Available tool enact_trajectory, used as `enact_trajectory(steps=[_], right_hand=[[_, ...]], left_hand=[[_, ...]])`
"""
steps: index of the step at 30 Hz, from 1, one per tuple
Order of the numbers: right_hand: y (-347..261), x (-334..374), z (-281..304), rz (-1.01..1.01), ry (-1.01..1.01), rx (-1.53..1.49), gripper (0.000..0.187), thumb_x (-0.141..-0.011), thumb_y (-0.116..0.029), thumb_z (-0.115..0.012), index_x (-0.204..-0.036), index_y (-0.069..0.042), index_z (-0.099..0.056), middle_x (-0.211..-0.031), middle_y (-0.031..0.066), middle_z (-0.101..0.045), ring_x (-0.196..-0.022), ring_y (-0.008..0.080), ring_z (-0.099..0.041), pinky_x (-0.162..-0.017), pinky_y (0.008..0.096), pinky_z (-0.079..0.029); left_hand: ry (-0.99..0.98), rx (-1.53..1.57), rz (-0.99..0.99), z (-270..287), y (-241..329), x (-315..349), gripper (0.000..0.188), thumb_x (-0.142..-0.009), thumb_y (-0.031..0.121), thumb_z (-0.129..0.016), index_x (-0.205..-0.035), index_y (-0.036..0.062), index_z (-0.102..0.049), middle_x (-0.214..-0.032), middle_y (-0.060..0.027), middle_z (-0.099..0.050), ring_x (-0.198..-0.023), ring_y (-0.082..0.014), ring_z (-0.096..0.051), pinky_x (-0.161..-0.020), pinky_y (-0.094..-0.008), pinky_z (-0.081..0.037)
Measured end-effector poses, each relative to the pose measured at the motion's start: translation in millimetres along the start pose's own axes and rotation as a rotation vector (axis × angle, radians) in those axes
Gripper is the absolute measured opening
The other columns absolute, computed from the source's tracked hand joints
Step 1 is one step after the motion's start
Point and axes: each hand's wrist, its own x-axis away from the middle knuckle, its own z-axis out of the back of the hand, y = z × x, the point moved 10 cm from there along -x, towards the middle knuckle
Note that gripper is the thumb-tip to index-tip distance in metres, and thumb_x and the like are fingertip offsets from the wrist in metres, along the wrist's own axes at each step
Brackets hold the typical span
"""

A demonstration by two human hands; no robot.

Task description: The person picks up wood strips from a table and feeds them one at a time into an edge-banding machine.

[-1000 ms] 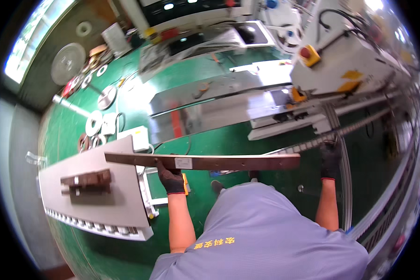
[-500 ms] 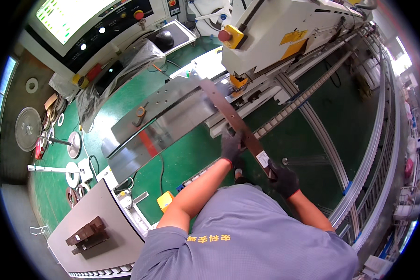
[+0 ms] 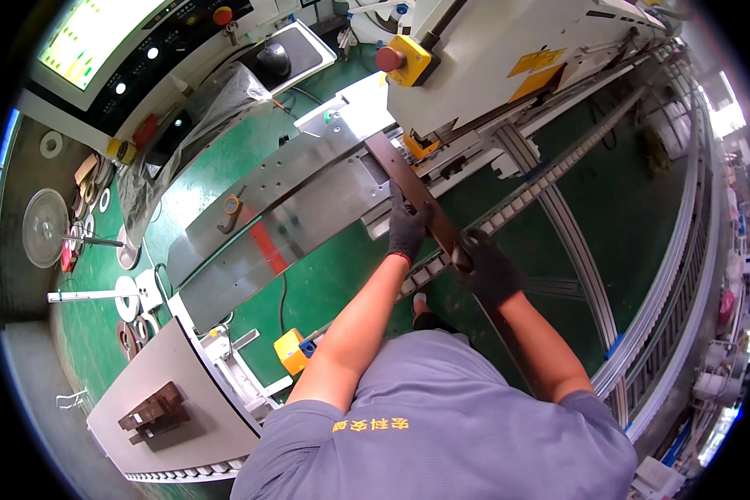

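Observation:
Both of my hands, in dark gloves, hold a long narrow brown board (image 3: 394,170) that slants from the machine down toward my body. Its far end lies at the right end of a steel worktable (image 3: 317,225). My left hand (image 3: 408,227) is closed on the board's left edge, with a finger stretched along it toward the far end. Lower down, my right hand (image 3: 490,268) grips the right side, fingers over the top face. The board's near end runs down past my right forearm and is partly hidden.
A white machine (image 3: 483,67) with a red emergency button (image 3: 389,59) stands beyond the board. A roller track (image 3: 550,171) and metal rails run to the right. Brown strips (image 3: 156,412) lie on a grey table (image 3: 217,433) at lower left. A control screen (image 3: 92,37) is at upper left.
My right hand has shifted up along the board, away from its near end. My left hand has moved slightly forward and left. The board's near end now reaches closer to my body.

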Motion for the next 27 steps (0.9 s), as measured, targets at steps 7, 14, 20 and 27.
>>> enact_trajectory(steps=[7, 14, 20, 27], right_hand=[[-7, -83, -38, 0.068, -0.084, 0.048, 0.056, -0.079, -0.039, -0.069, -0.129, -0.015, -0.059, -0.094, 0.016, -0.07, -0.085, 0.0354, -0.069, -0.072, 0.0464, -0.056], [33, -100, -28, 0.024, -0.12, 0.108, 0.048, -0.078, -0.035, -0.069, -0.122, -0.016, -0.063, -0.083, 0.0145, -0.07, -0.077, 0.0359, -0.069, -0.065, 0.0481, -0.056], [52, -113, -7, 0.057, -0.102, 0.069, 0.04, -0.08, -0.034, -0.068, -0.115, -0.015, -0.064, -0.08, 0.0141, -0.069, -0.074, 0.0366, -0.068, -0.064, 0.0491, -0.055], [102, -120, 8, 0.02, -0.068, 0.085, 0.025, -0.081, -0.035, -0.069, -0.095, -0.014, -0.066, -0.077, 0.0138, -0.068, -0.073, 0.0365, -0.067, -0.063, 0.0481, -0.054]], left_hand=[[0.08, -0.149, -0.001, 3, 4, -7, 0.09, -0.092, 0.001, -0.061, -0.16, 0.0125, -0.004, -0.112, -0.0143, -0.063, -0.089, -0.0176, -0.064, -0.068, -0.0287, -0.055], [0.126, -0.353, 0.132, -29, 5, -19, 0.094, -0.09, 0.006, -0.065, -0.161, 0.0162, -0.004, -0.085, -0.01, -0.066, -0.061, -0.0123, -0.058, -0.051, -0.0292, -0.047], [0.192, -0.394, -0.023, -50, -4, -39, 0.09, -0.092, 0.007, -0.063, -0.161, 0.0201, -0.006, -0.08, -0.0079, -0.065, -0.06, -0.0103, -0.055, -0.048, -0.0294, -0.043], [0.033, -0.239, 0.042, -102, -22, -71, 0.091, -0.095, 0.008, -0.061, -0.16, 0.0194, 0.0, -0.079, -0.0072, -0.064, -0.063, -0.0101, -0.055, -0.05, -0.0275, -0.042]])
